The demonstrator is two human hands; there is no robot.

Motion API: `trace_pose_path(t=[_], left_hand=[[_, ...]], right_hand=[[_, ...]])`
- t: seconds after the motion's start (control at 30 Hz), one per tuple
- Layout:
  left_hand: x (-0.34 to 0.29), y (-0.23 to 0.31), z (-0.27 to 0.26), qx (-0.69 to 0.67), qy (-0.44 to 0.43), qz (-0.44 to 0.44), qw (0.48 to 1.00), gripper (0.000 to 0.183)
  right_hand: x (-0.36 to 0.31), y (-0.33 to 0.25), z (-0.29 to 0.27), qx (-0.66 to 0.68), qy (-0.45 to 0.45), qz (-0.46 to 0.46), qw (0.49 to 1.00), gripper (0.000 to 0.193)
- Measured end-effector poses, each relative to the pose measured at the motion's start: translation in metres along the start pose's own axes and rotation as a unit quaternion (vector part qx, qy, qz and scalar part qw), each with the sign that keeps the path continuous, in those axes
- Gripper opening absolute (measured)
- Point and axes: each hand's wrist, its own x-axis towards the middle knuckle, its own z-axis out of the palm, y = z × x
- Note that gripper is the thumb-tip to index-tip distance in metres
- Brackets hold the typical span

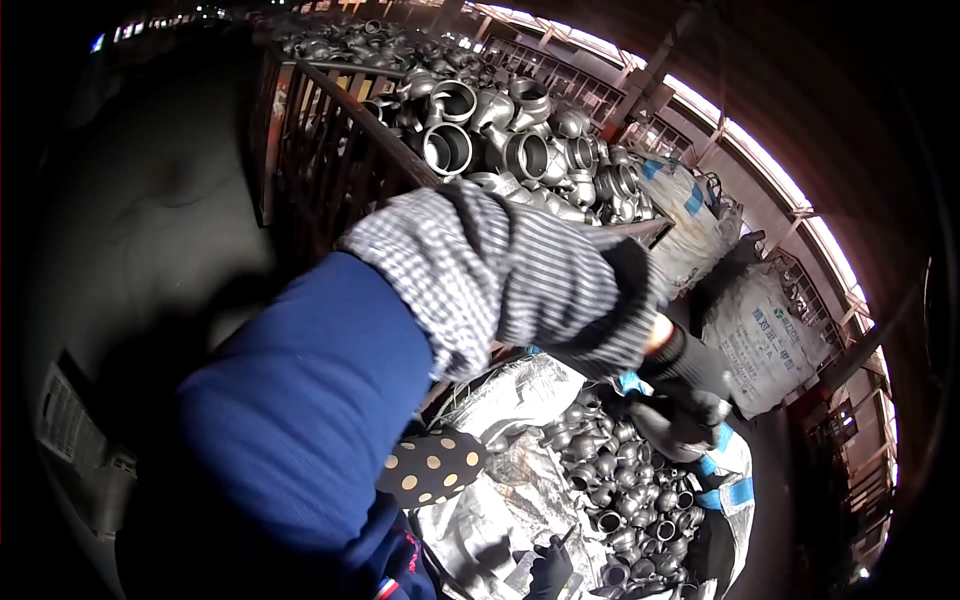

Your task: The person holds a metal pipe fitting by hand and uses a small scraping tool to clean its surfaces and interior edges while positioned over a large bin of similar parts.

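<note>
The left hand (600, 300), in a grey striped work glove with a checked cuff, is reaching out from a blue sleeve (300, 420) over an open white bulk sack (500, 510) of dark metal pipe fittings (620, 480). Its fingers are curling downward, but whether they are closing on anything I cannot tell — the back of the glove is hiding the grip. Just beyond it a black-gloved hand (690, 400), probably the right, is gripping a rounded grey fitting (668, 430) at the sack's far edge. Such cast pieces are likely heavy, rigid and smooth — best taken around the body or by hooking fingers into an open mouth. More fittings are lying heaped in a wire cage (320, 150) beyond.
</note>
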Motion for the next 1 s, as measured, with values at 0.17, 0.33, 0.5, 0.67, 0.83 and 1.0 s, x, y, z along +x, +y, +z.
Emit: trace_pose_path(t=[0.17, 0.33, 0.5, 0.67, 0.83, 1.0], left_hand=[[-0.075, -0.002, -0.022, -0.054, 0.078, -0.022, 0.995, 0.030], [-0.155, 0.018, -0.062, -0.455, 0.339, -0.217, 0.794, 0.025], [-0.255, 0.034, -0.109, -0.243, 0.463, -0.109, 0.845, 0.034], [-0.244, 0.010, -0.180, -0.226, 0.733, -0.175, 0.617, 0.031], [-0.338, -0.036, -0.304, 0.161, 0.749, -0.285, 0.577, 0.034], [-0.232, -0.092, -0.268, 0.212, 0.639, -0.333, 0.661, 0.038]], right_hand=[[-0.020, 0.006, -0.005, -0.032, 0.042, -0.086, 0.995, 0.036], [-0.019, 0.013, -0.014, -0.006, 0.015, -0.025, 1.000, 0.035], [-0.005, 0.026, 0.002, 0.004, -0.043, 0.016, 0.999, 0.035], [-0.023, 0.037, -0.036, -0.014, 0.013, 0.040, 0.999, 0.032], [-0.008, 0.024, 0.018, -0.048, -0.028, 0.058, 0.997, 0.034], [-0.003, 0.013, 0.026, -0.069, -0.015, 0.050, 0.996, 0.036]])
